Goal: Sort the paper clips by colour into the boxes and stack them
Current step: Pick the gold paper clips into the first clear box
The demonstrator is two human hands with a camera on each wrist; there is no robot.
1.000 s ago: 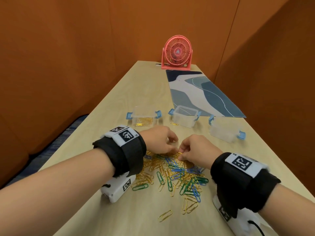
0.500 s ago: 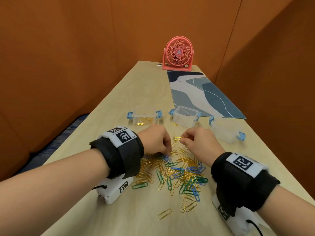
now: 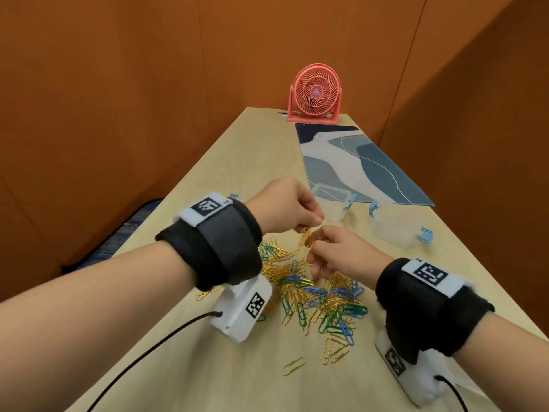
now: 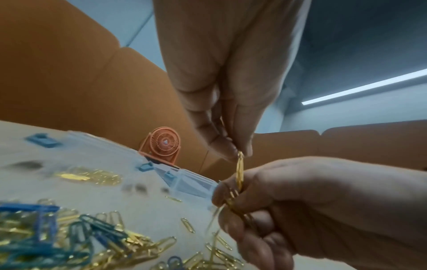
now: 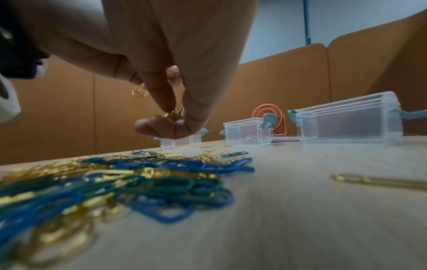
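Change: both hands have risen off the pile since half a second ago; the left hand now hides the left box.
Left hand (image 3: pixel 286 205): thumb and fingertip pinch the top of a gold clip (image 4: pixel 240 169), raised above the pile.
Right hand (image 3: pixel 341 255): curled fingers grip a bunch of gold clips (image 4: pixel 233 202), touching the pinched clip's lower end.
Pile (image 3: pixel 315 289): gold, blue and green paper clips mixed on the worktop (image 3: pixel 184 370), below both hands.
Boxes: middle box (image 3: pixel 329 200) and right box (image 3: pixel 392 230) stand apart behind the pile, unstacked, blue latches open.
Beyond: patterned mat (image 3: pixel 356 171); pink fan (image 3: pixel 315 95) at the far edge.
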